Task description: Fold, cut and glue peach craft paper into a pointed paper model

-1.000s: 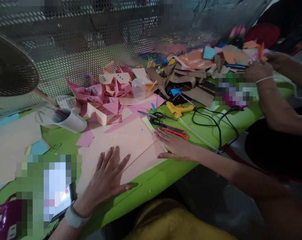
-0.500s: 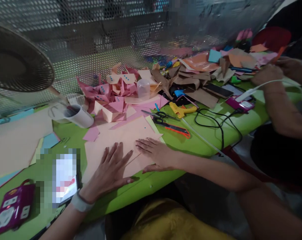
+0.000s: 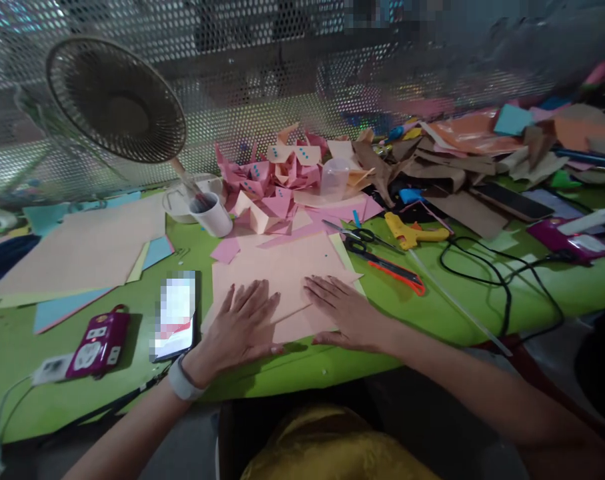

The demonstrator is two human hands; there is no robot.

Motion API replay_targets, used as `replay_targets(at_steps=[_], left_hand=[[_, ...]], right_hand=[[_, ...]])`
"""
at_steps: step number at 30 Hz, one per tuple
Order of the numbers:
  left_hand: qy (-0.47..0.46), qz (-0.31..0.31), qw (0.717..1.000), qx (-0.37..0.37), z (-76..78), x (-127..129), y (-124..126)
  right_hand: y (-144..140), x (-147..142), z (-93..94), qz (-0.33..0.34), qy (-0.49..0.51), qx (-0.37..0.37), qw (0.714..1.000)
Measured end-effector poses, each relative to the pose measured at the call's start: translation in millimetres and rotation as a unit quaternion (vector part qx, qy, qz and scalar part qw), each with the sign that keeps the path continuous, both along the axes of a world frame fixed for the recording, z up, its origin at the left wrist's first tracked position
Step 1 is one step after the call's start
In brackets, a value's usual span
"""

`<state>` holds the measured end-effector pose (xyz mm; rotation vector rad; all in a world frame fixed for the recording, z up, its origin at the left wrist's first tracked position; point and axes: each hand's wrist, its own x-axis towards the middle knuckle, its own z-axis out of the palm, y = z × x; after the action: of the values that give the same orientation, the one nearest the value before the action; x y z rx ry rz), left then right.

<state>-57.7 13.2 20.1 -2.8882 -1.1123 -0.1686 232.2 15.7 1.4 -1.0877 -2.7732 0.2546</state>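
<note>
A sheet of peach paper (image 3: 277, 263) lies on the green table in front of me, with a folded or layered edge running across it between my hands. My left hand (image 3: 239, 320) rests flat on its left side, fingers spread. On the right side my right hand (image 3: 345, 310) also lies flat, its fingers stretched toward the left. Neither hand grips anything. Just beyond the sheet's right edge are black-handled scissors (image 3: 365, 235) and an orange-edged box cutter (image 3: 389, 270). A phone with a lit screen (image 3: 177, 310) lies left of my left hand.
A yellow glue gun (image 3: 412, 233) with a cable stands to the right. Folded pink paper pieces (image 3: 262, 180), a white cup (image 3: 212, 215) and brown paper scraps (image 3: 442, 170) crowd the back. Left are a fan (image 3: 117, 100), stacked paper sheets (image 3: 87, 247) and a purple power socket (image 3: 99, 340).
The camera view has swung left, so everything appears further right and the other person's arms are out of view. Both my hands stay flat on the peach paper.
</note>
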Motion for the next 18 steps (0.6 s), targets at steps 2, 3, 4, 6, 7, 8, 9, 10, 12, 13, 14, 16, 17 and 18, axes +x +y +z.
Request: replay_targets(at_steps=[2, 3, 4, 6, 7, 8, 9, 10, 12, 13, 14, 16, 17, 18], left_hand=[[-0.001, 0.007, 1.0, 0.007, 6.3, 17, -5], [-0.003, 0.01, 1.0, 0.01, 8.4, 28, -7], [-0.012, 0.012, 1.0, 0.016, 9.2, 40, -9], [-0.025, 0.009, 1.0, 0.011, 6.9, 64, -12], [-0.029, 0.002, 1.0, -0.001, 3.9, 73, -14], [-0.037, 0.0, 0.999, -0.007, 0.0, 80, -15], [-0.038, 0.004, 0.999, -0.016, -4.2, 84, -17], [-0.037, 0.011, 0.999, -0.024, -8.3, 86, -18], [-0.029, 0.019, 0.999, -0.033, -14.8, 83, -21], [-0.025, 0.018, 0.999, -0.034, -16.7, 78, -23], [-0.021, 0.014, 0.999, -0.034, -17.6, 73, -24], [-0.017, 0.005, 0.999, -0.031, -16.6, 59, -28], [-0.016, 0.003, 0.999, -0.029, -14.9, 51, -29], [-0.015, 0.0, 0.999, -0.029, -12.7, 43, -31]], right_hand=[[0, 0, -1.1, 0.001, -0.002, 0.004, 1.0], [0, 0, -1.8, 0.001, -0.001, 0.005, 1.0], [0, 0, -2.4, 0.001, 0.001, 0.006, 1.0], [0, 0, -3.3, 0.002, 0.005, 0.007, 1.0], [0, 0, -3.5, 0.003, 0.007, 0.007, 1.0], [0, 0, -3.6, 0.003, 0.008, 0.008, 1.0], [0, -1, -3.6, 0.004, 0.008, 0.009, 1.0], [0, -1, -3.5, 0.004, 0.008, 0.012, 1.0], [0, -1, -3.1, 0.007, 0.007, 0.017, 1.0], [0, -1, -2.9, 0.009, 0.006, 0.019, 1.0], [0, 0, -2.6, 0.01, 0.006, 0.019, 1.0], [1, 0, -2.1, 0.011, 0.004, 0.018, 1.0], [1, 1, -1.8, 0.012, 0.003, 0.016, 1.0], [1, 1, -1.5, 0.012, 0.0, 0.013, 1.0]])
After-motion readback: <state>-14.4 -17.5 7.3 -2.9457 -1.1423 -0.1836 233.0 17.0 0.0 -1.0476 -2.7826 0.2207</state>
